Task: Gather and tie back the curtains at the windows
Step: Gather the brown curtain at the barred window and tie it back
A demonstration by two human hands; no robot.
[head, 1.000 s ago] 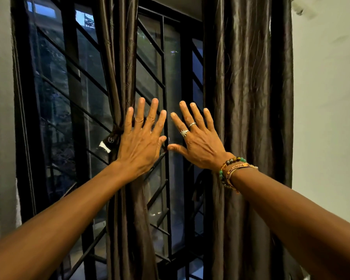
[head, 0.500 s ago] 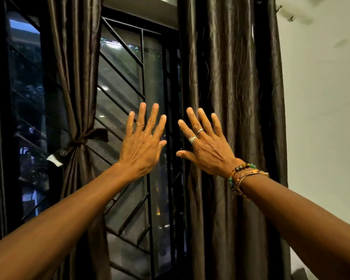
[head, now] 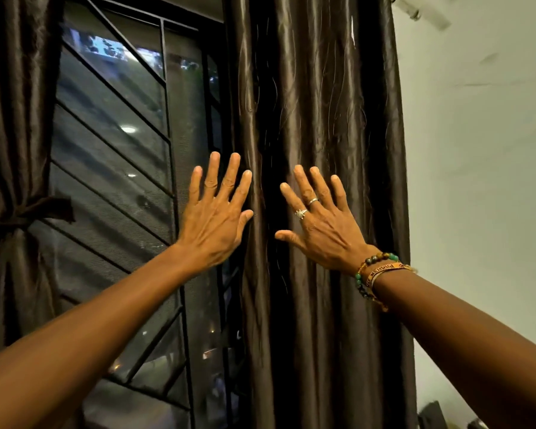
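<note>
A dark brown satin curtain [head: 319, 103] hangs loose and straight in the middle right of the head view. My right hand [head: 321, 224] is spread flat in front of its folds, fingers apart, holding nothing. My left hand [head: 215, 216] is also spread open, at the curtain's left edge, its thumb at the fabric. A second brown curtain [head: 11, 119] at the far left is gathered and cinched by a tie-back [head: 28, 212] knotted around it.
Between the two curtains is the window [head: 118, 168] with a black metal grille of slanted bars. A pale wall [head: 477, 165] stands right of the loose curtain. A dark object [head: 432, 413] sits low at the right edge.
The view has swung right: the tied curtain slid to the left edge and the loose curtain came to the centre. Both open hands now lie over the loose curtain instead of the window.
</note>
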